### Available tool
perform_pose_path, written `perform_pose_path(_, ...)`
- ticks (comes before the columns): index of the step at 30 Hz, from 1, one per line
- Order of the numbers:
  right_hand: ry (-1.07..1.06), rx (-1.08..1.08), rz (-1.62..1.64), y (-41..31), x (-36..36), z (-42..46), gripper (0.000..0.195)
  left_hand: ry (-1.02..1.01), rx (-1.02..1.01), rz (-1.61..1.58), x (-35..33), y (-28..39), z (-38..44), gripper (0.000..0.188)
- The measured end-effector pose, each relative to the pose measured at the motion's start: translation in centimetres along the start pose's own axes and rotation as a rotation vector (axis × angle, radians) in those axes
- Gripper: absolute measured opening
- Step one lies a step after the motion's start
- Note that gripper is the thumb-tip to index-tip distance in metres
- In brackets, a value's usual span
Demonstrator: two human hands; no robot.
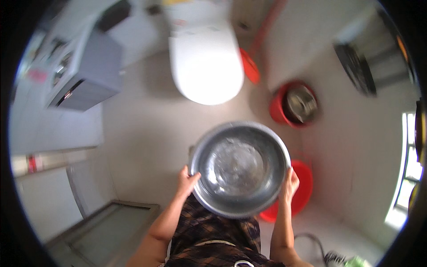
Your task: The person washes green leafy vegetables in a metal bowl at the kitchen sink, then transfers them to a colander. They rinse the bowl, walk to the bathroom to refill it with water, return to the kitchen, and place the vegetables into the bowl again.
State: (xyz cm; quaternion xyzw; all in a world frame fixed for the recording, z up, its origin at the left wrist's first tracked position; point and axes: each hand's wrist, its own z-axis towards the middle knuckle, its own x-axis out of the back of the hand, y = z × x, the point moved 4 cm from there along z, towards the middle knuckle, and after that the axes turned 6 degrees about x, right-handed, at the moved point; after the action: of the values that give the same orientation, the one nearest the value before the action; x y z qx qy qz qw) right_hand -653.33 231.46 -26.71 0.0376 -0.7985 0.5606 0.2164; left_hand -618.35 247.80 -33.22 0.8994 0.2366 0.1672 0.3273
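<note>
A wide round metal basin [240,197] is held up in front of my body, with clear water [238,163] in its bottom. My left hand [188,182] grips the rim on the left, thumb over the edge. On the opposite side, my right hand [291,183] holds the rim, its fingers partly hidden by the basin. Below and behind my right hand stands a red plastic tub [304,187], partly covered by the basin and my forearm.
A white toilet [206,66] with its lid down stands ahead. Right of it are a red dustpan-like object [249,66] and a red bucket [277,108] with something inside. A grey vanity cabinet [96,70] is at the left. A framed glass door [110,223] lies lower left.
</note>
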Motion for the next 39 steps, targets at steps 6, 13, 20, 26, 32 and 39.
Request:
perform_pose_path(6,-0.364,0.206,-0.085,-10.3,-7.1,-8.2,0.041,0.216,0.01,-0.096,13.2,-0.4,-12.2,0.033)
perform_pose_path(13,-0.716,0.448,-0.178,-18.7,-24.0,-18.1,0.045,0.467,-0.118,-0.482,27.7,-0.7,-20.3,0.037)
perform_pose_path(20,-1.137,0.658,-0.337,-27.3,-45.6,-37.9,0.04,0.896,-0.07,-0.657,44.6,-4.7,-24.9,0.039)
perform_pose_path(26,-1.546,0.626,-0.272,-28.6,-63.2,-57.3,0.032,1.174,-0.056,-0.834,60.0,-9.8,-26.2,0.038)
perform_pose_path(32,-1.895,0.506,-0.273,-28.4,-78.0,-78.6,0.035,1.28,0.054,-1.042,75.5,-9.7,-31.2,0.042)
perform_pose_path(39,-2.015,0.382,-0.28,-28.3,-92.5,-97.4,0.03,1.215,0.272,-1.1,96.7,-8.9,-35.0,0.042)
